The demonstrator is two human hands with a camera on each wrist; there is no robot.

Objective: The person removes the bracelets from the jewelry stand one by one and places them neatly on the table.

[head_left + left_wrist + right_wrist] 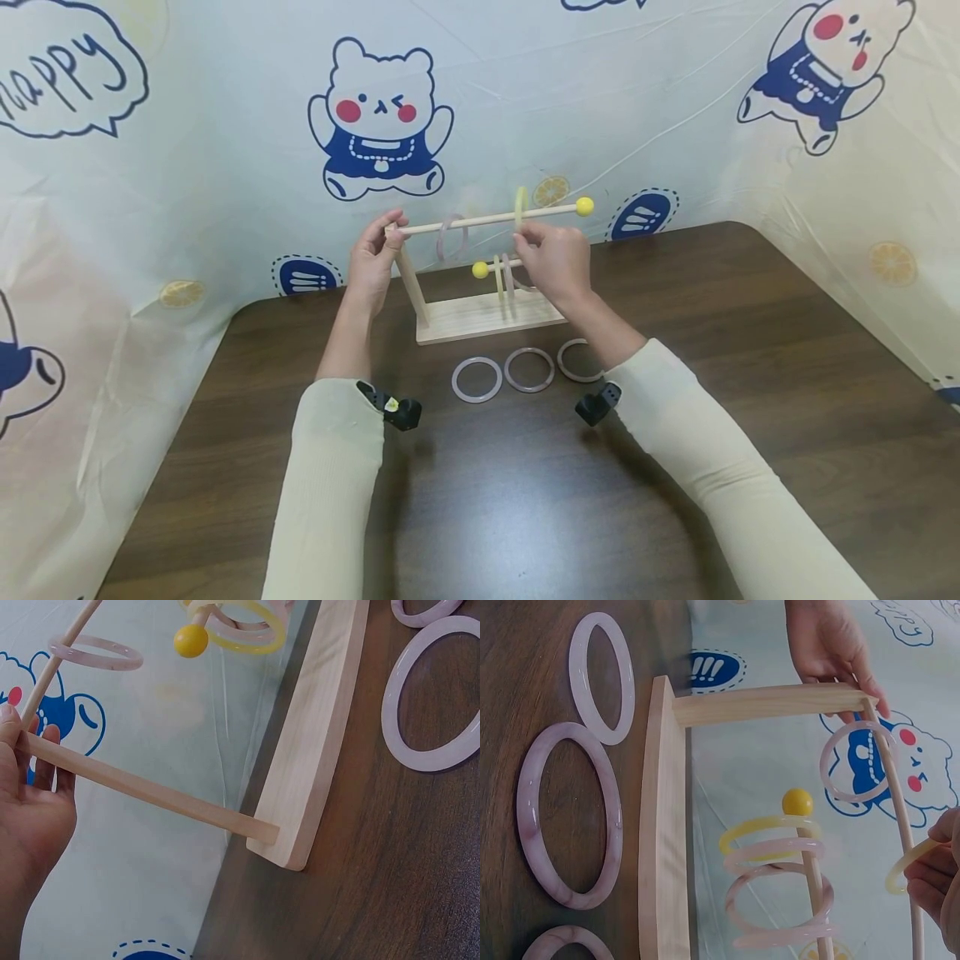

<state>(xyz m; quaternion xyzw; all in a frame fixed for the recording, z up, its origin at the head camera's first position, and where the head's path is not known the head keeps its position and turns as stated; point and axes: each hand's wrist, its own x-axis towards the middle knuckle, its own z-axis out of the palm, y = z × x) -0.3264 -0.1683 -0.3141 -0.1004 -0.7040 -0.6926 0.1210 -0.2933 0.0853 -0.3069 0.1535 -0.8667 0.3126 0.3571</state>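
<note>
A wooden bangle stand (465, 322) carries two rods with yellow ball ends. My left hand (371, 265) grips the top of its left post, where the upper rod (483, 220) meets it. With thumb and fingers, my right hand (558, 260) pinches a yellow bangle (521, 198) that encircles the upper rod, inward of the ball end (585, 207). A pale pink bangle (97, 661) hangs on the same rod, nearer the left hand. On the lower rod (815, 889) hang several bangles, with a yellow one (731, 838) closest to its ball. My right hand partly hides this lower rod in the head view.
Three bangles lie in a row on the dark wooden table before the stand: a pale lilac one (455, 382), a mottled one (507, 370) and another (560, 360) partly behind the right forearm. A printed cloth (247, 167) hangs close behind the stand.
</note>
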